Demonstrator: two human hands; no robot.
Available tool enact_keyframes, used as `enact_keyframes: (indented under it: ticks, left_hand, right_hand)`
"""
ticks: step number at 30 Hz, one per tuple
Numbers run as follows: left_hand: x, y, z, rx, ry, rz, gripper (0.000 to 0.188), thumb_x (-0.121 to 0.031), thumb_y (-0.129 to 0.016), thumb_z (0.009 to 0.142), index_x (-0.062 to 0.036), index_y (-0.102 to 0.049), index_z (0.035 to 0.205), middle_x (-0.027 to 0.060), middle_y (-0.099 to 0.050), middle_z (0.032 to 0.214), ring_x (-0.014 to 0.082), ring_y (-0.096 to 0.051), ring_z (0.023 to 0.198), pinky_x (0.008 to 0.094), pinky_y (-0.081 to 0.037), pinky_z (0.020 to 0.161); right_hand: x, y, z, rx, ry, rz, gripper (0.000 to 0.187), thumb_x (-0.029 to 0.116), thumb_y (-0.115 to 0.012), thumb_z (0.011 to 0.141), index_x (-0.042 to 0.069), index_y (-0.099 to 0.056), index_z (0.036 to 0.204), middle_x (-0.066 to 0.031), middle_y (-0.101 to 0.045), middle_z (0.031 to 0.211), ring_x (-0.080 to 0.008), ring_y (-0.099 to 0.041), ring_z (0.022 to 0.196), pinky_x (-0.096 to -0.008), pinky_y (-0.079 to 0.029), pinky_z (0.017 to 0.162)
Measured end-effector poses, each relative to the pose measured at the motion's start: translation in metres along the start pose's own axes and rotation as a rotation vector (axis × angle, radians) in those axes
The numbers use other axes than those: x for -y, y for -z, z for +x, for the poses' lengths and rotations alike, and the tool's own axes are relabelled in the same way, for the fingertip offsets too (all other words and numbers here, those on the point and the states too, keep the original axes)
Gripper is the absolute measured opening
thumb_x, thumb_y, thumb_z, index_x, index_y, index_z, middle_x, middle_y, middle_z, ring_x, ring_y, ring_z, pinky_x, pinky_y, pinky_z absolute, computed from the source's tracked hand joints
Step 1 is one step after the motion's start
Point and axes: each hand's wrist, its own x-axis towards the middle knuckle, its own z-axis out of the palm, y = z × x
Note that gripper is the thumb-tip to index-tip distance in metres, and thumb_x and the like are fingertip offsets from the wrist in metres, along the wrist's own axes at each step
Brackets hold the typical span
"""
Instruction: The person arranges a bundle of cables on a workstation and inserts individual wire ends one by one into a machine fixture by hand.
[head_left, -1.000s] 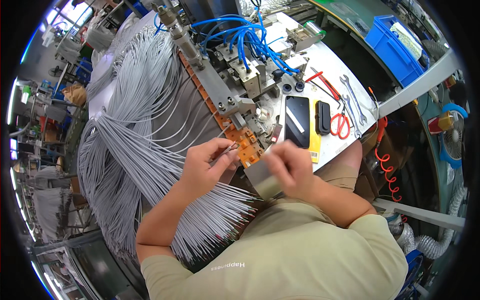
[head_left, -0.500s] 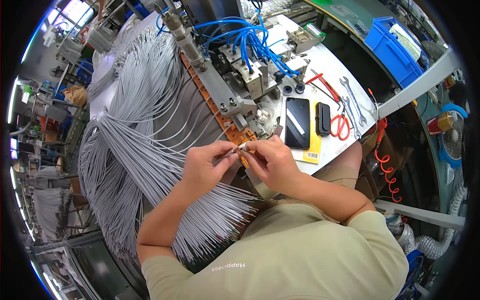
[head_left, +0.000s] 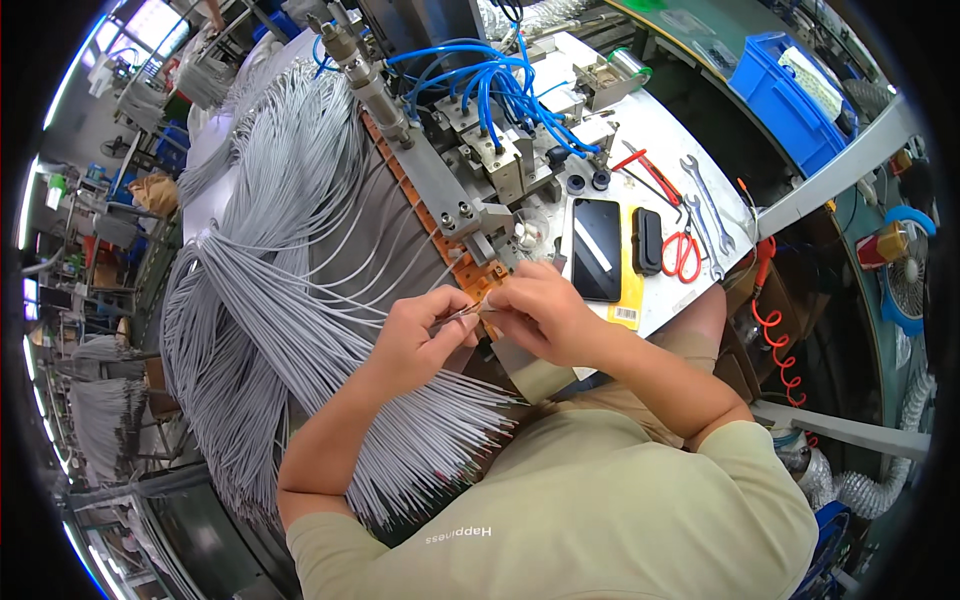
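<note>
Centre frame: left hand [head_left: 420,335] pinches a thin grey wire [head_left: 452,320] between thumb and fingertips, right hand [head_left: 535,310] closed on its tip, fingers curled tight, beside the orange terminal strip [head_left: 470,272]. Grey wire bundle [head_left: 270,300] fans across the left; black phone [head_left: 596,248] and red scissors [head_left: 684,255] lie right.

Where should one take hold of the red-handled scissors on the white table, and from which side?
Probably at the two red handle loops, coming from above on the side toward the person. The scissors lie flat on the white table with blades closed and pointing away, beside the black case and the wrenches; the loops are the thickest, least crowded part.
</note>
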Motion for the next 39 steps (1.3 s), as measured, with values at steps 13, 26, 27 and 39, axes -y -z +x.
enact_keyframes:
  ticks: [13, 26, 27, 39]
  left_hand:
    - [-0.027, -0.008, -0.017, -0.175, -0.394, 0.57, 0.02, -0.004, -0.067, 0.088, 0.0009, -0.069, 0.108, 0.0145, -0.07, 0.087, 0.0248, -0.067, 0.071, 0.0298, -0.053, 0.068]
    - [0.005, -0.012, 0.0, -0.145, -0.418, 0.78, 0.022, -0.003, -0.068, 0.085, -0.0032, -0.069, 0.107, 0.0122, -0.068, 0.098, 0.0294, -0.067, 0.076, 0.0349, -0.055, 0.068]
    - [0.006, -0.012, 0.001, -0.147, -0.418, 0.78, 0.022, -0.003, -0.068, 0.085, -0.0032, -0.069, 0.107, 0.0122, -0.068, 0.098, 0.0294, -0.067, 0.076, 0.0349, -0.055, 0.068]
    - [-0.003, -0.003, -0.002, -0.101, -0.082, 0.035, 0.019, -0.002, -0.063, 0.089, 0.0009, -0.067, 0.108, 0.0099, -0.068, 0.084, 0.0147, -0.063, 0.067, 0.0214, -0.05, 0.062]
  right_hand:
    - [-0.023, -0.008, -0.009, -0.255, -0.765, 0.233, 0.016, 0.012, -0.069, 0.091, 0.003, -0.057, 0.089, -0.0012, -0.057, 0.071, -0.0104, -0.047, 0.062, -0.0274, -0.038, 0.059]
    - [-0.043, -0.013, -0.009, -0.155, -0.882, 0.515, 0.021, 0.02, -0.063, 0.096, 0.002, -0.056, 0.087, 0.0014, -0.053, 0.065, -0.0053, -0.045, 0.057, -0.0251, -0.036, 0.051]
    - [-0.045, -0.015, -0.012, -0.178, -0.896, 0.533, 0.023, 0.022, -0.063, 0.096, 0.001, -0.057, 0.087, -0.0005, -0.054, 0.064, -0.0065, -0.046, 0.057, -0.0264, -0.038, 0.052]
    - [0.043, 0.003, -0.023, -0.259, -0.511, 0.268, 0.01, 0.011, -0.066, 0.093, 0.003, -0.059, 0.091, 0.0001, -0.049, 0.062, -0.0082, -0.043, 0.053, -0.027, -0.034, 0.051]
